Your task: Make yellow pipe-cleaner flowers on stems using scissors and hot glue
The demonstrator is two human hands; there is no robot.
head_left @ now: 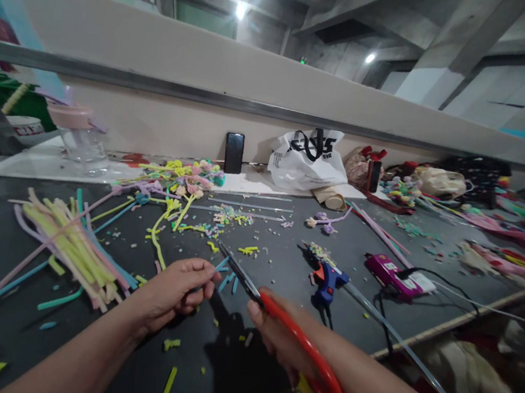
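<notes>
My left hand (178, 290) pinches a short light-blue chenille stem (222, 263) between thumb and fingertips, its end sticking out to the right. In my right hand (281, 331) is a pair of scissors (306, 343) with red handles. The blades point up and left, their tips just beyond the stem; I cannot tell whether they touch it. Below the blades lie several short cut blue pieces (229, 282). A loose bundle of yellow, pink and purple chenille stems (79, 243) rests to the left of my left hand.
A blue glue gun (331, 283) with a long clear glue stick lies right of the scissors, near a purple power strip (390, 274) and its cords. Finished fuzzy flowers (192, 177), a phone (234, 153), a white bag (308, 161) and a clear cup (83, 141) line the back.
</notes>
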